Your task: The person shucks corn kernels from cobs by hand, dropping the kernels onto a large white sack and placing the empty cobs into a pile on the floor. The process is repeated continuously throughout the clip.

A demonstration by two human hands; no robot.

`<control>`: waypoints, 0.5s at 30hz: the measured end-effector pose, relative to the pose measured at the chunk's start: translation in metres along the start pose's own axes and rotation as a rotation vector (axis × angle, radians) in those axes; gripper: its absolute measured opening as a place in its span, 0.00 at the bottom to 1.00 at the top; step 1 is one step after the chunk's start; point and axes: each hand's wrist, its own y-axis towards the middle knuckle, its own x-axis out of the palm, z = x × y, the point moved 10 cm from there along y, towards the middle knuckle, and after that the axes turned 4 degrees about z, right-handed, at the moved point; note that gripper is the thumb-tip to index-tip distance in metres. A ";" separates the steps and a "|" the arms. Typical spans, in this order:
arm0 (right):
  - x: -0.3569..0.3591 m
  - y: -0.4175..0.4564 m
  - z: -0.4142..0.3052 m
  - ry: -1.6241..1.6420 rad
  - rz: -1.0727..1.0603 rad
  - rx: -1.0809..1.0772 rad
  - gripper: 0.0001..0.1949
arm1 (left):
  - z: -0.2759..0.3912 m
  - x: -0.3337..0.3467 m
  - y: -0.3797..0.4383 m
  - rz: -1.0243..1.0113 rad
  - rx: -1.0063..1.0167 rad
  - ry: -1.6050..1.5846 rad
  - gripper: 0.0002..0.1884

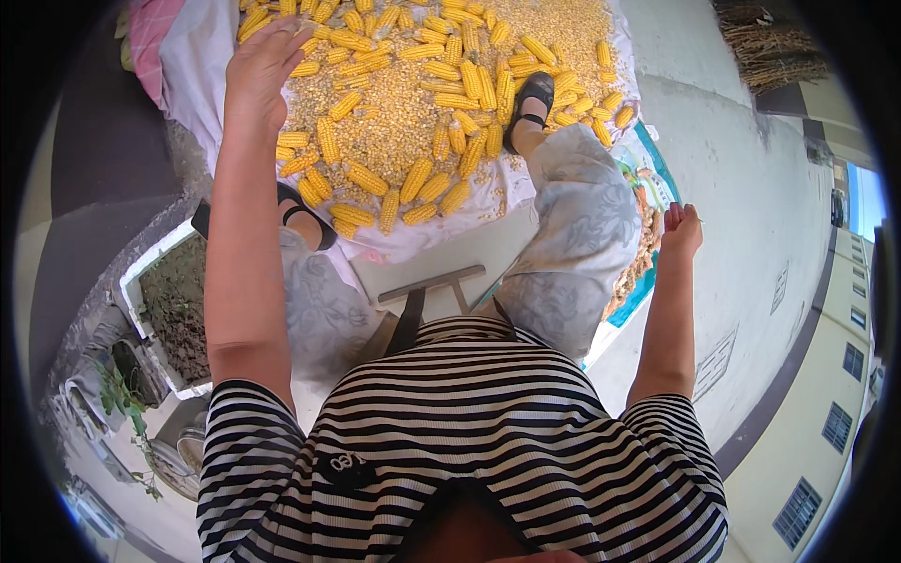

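My left hand [264, 67] is raised over the left side of a spread of yellow corn cobs [366, 176], its fingers extended; I see nothing in it. Loose corn kernels [391, 105] lie among the cobs on a pale cloth [197, 63]. Out to the right, beyond my knee, is my right hand [681, 224], its fingers partly bent. A thin pale bit shows at its edge, too small to make out. Near that hand, a printed sack [651, 169] with a teal edge lies under a heap of brownish pieces, perhaps stripped cobs [637, 260].
My sandalled feet [529, 105] rest at the cloth's near part. Between my legs is a wooden frame piece [431, 283]. A white planter of soil [176, 310] stands at left. Concrete ground [746, 211] runs right, toward a bundle of dry stalks [771, 49] and a building [838, 394].
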 end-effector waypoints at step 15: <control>0.421 -0.363 0.320 -1.388 -1.689 -0.808 0.21 | 0.009 -0.060 -0.029 0.286 -0.080 -0.427 0.16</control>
